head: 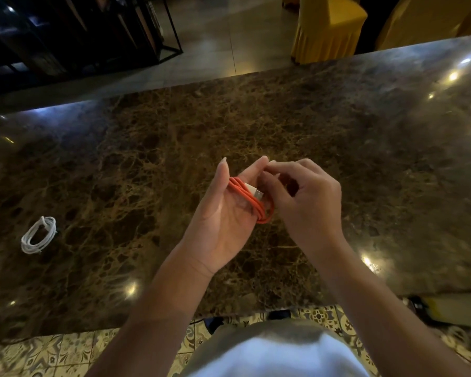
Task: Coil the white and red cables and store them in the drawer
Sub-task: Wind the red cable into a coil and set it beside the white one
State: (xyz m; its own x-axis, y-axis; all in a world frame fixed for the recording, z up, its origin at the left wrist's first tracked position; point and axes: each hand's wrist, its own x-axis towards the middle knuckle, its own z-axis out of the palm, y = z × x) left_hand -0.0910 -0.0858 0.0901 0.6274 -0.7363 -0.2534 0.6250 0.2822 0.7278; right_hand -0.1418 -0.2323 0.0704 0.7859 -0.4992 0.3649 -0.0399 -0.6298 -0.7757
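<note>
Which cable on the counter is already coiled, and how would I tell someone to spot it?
Start at the dark brown marble counter and go to its left side, near the front edge. The white cable lies there alone, wound into a small flat oval. The red cable is looped around the left hand at mid-counter, not lying down.

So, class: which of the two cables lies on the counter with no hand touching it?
The white cable, coiled at the counter's left side. The red cable is looped around the left hand's fingers instead.
</note>
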